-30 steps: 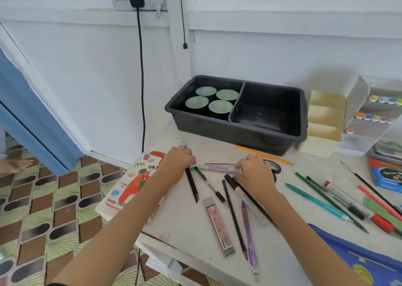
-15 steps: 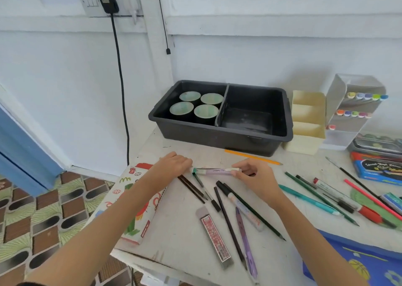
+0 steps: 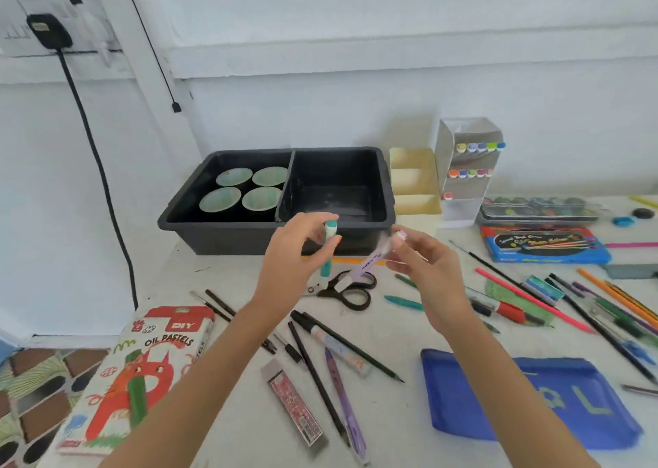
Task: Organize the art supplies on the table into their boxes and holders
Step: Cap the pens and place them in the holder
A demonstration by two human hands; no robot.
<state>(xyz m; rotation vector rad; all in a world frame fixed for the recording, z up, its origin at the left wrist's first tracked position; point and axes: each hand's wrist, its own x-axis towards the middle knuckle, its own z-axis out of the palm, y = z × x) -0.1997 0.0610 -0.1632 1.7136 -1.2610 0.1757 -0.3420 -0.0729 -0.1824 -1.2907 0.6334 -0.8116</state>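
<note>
Teal plastic shows between the fingers (image 3: pixel 331 241) of the left hand (image 3: pixel 295 264), which are curled round a teal marker (image 3: pixel 328 233) held nearly upright, cap end up, above the desk (image 3: pixel 388 428). Just beside it, at 3 o'clock, the right hand (image 3: pixel 423 268) pinches the top of a lilac marker (image 3: pixel 366 264) with its fingertips (image 3: pixel 398 237), the barrel slanting down toward 7 o'clock. Both markers are off the surface, hanging over the black scissors (image 3: pixel 350 291) and in front of the near wall of the black tray (image 3: pixel 220 234), which lies at 12 o'clock. The likely home for them is the white tiered holder (image 3: pixel 443 154) at 2 o'clock, where rows of coloured caps face outward. Its lowest row appears to hold a single red cap, so there looks to be room there. To do this well, I would deal with one marker at a time. The right-hand grip is light and at the very end, so it should shift nearer the middle before the reach. Each barrel should be turned level and slid in with the cap outward to match the rows. The cream holder (image 3: pixel 413 168) stands close beside the holder's left side, so the approach is better made from the front. Loose pens and pencils at 4 and 6 o'clock can wait.
</note>
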